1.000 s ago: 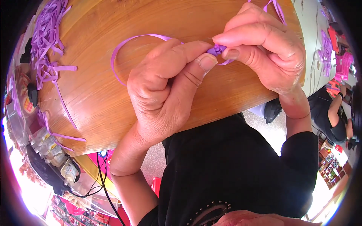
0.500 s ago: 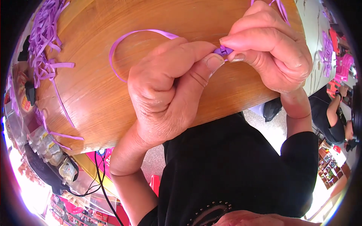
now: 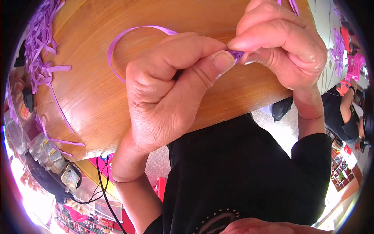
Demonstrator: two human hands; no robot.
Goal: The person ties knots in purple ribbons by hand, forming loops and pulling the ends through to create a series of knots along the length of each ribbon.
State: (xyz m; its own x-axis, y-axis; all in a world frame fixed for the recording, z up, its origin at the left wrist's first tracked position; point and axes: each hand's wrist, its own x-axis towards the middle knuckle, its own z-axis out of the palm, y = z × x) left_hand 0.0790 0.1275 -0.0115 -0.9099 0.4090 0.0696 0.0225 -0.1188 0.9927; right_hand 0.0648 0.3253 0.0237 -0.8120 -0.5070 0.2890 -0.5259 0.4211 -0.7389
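Observation:
A narrow purple ribbon [image 3: 236,56] is gathered in a small folded or knotted bit between my two hands. My left hand [image 3: 171,85] pinches it between thumb and forefinger. From the other side my right hand [image 3: 284,48] grips the same bit with thumb and fingertips. Part of the ribbon curves out as a loop on the table to the left of my left hand. More purple ribbon shows behind my right hand at the top edge. The fingertips hide most of the folded part.
A wooden table [image 3: 89,97] lies under my hands. Purple ribbon strips [image 3: 41,43] are heaped at its left edge, some trailing down. More purple strips [image 3: 337,50] lie on a pale surface at right. Black cables [image 3: 102,179] hang below the table. Another person [image 3: 343,113] is at far right.
My fingertips have come closer together over the folded ribbon, covering more of it. The left hand sits slightly further left at the wrist; the ribbon loop has shifted a little up and left.

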